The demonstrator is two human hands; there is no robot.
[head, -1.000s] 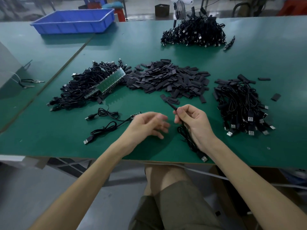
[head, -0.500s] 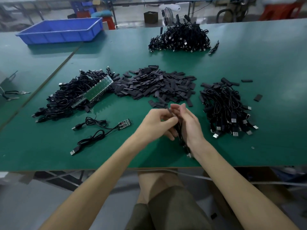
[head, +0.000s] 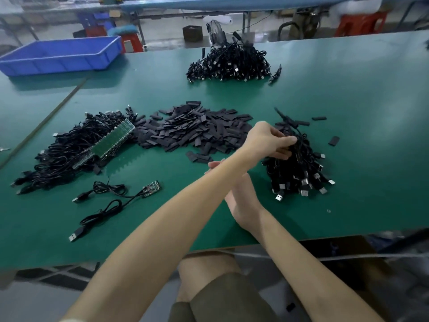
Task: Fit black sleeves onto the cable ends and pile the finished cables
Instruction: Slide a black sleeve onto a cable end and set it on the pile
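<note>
The left hand (head: 267,141), crossed over the right forearm, pinches a thin black cable (head: 296,145) on top of the pile (head: 301,168) at centre right. The right hand (head: 243,201) lies beneath, fingers straight and holding nothing. Count: three cable piles with silver plugs, one heap of flat black sleeves (head: 192,131) at centre, two loose cables (head: 104,201) at lower left.

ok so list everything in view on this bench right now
table: one, green, under everything
tray: one, blue, far left
sleeve pile: one, black, centre
left cable pile: one, black, left of sleeve pile
circuit board strip: one, green, on left cable pile
right cable pile: one, black, right of sleeve pile
far cable pile: one, black, back centre
loose cables: two, black, near left
left hand: one, at right cable pile, gripping a cable
right hand: one, partly hidden under left arm
</note>
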